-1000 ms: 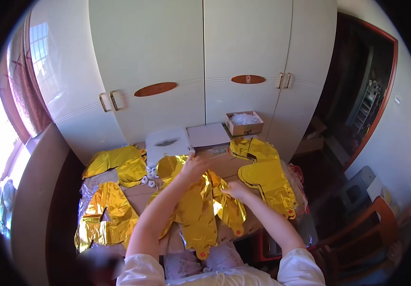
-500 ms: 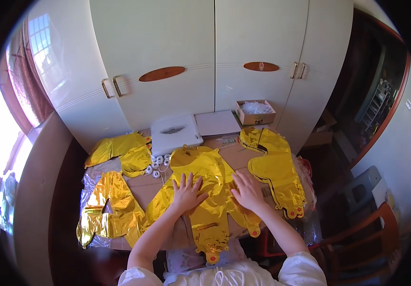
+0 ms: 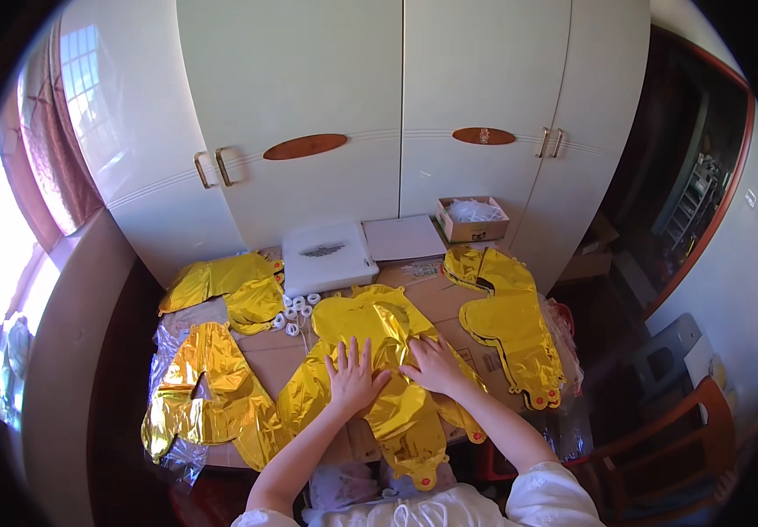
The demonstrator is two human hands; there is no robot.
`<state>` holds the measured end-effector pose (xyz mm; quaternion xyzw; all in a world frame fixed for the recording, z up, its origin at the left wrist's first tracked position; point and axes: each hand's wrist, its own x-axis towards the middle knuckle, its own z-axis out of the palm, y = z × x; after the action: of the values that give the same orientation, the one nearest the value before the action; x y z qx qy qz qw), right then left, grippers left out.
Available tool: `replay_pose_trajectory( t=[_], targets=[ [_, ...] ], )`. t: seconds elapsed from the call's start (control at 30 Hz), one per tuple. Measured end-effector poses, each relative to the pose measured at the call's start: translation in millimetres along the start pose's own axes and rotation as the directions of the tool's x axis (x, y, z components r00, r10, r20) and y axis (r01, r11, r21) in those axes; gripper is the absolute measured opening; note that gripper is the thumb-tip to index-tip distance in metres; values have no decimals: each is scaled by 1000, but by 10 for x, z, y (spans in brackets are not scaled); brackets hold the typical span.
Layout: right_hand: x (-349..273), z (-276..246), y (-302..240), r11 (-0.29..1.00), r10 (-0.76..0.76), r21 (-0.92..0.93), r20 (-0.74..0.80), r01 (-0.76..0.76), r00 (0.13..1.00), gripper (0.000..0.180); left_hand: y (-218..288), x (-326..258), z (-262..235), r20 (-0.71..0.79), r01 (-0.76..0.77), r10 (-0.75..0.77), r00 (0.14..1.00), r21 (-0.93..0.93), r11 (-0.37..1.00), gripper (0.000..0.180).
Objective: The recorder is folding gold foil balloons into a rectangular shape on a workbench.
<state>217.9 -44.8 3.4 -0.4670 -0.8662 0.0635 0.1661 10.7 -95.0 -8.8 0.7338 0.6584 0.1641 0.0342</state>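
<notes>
A flat, deflated gold foil balloon [image 3: 379, 351] lies in the middle of the cardboard-covered bench [image 3: 449, 299], its crinkled surface catching the light so that its outline is hard to read. The left hand [image 3: 354, 379] rests palm down on the balloon's lower half with the fingers spread and released, grasping nothing; the right hand [image 3: 436, 364] lies just beside it on the same balloon, fingers likewise flat and open. Both forearms come up from the lower edge, where white sleeves are cut off. Left of the balloon lie a second gold foil balloon on clear plastic wrap [image 3: 207, 391] and, further back, a folded gold foil piece [image 3: 221, 281]. Between that piece and the balloon sits a cluster of small white rolls [image 3: 295, 312], too small to make out. Right of the balloon lies a long gold foil shape with red-tipped ends [image 3: 511, 325]. Behind the balloon stand a white flat box [image 3: 326, 256], a thin white board [image 3: 403, 237] and an open brown cardboard box [image 3: 473, 220] holding something pale and unclear.
</notes>
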Motion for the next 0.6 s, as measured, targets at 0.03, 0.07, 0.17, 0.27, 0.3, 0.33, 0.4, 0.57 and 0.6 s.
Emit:
replay_pose_trajectory(
  t=[0.03,0.07,0.17,0.27,0.3,0.33,0.4,0.57,0.6],
  targets=[
    [-19,-21,-16,997,43,72,-31,-41,999,65,3,-51,14,-16,13,-13,1000,-19,1000,85],
    [-35,-44,-30,986,88,145,-58,-79,994,66,0,-91,19,-10,23,-23,1000,-36,999,87],
    [-13,-37,-57,959,157,263,-190,-104,969,58,20,-102,-21,-34,53,-59,998,-164,985,86],
    [122,-52,-83,882,244,433,-90,-183,966,33,-68,-55,4,-83,80,-108,991,-288,954,85],
    [181,2,-59,886,243,433,-132,-164,961,29,-113,-49,24,-94,91,-128,987,-329,940,85],
    [248,64,-1,891,243,430,-178,-147,953,24,-153,-27,40,-106,95,-143,984,-370,924,84],
    [371,205,114,892,249,441,-290,-102,924,15,-179,-3,47,-125,88,-156,980,-432,898,81],
    [599,384,129,905,300,386,-275,-181,913,14,-227,-63,31,-100,18,-60,993,-376,927,77],
    [621,411,129,902,317,383,-274,-199,908,14,-231,-78,14,-90,-2,-31,995,-349,937,76]
  ],
)
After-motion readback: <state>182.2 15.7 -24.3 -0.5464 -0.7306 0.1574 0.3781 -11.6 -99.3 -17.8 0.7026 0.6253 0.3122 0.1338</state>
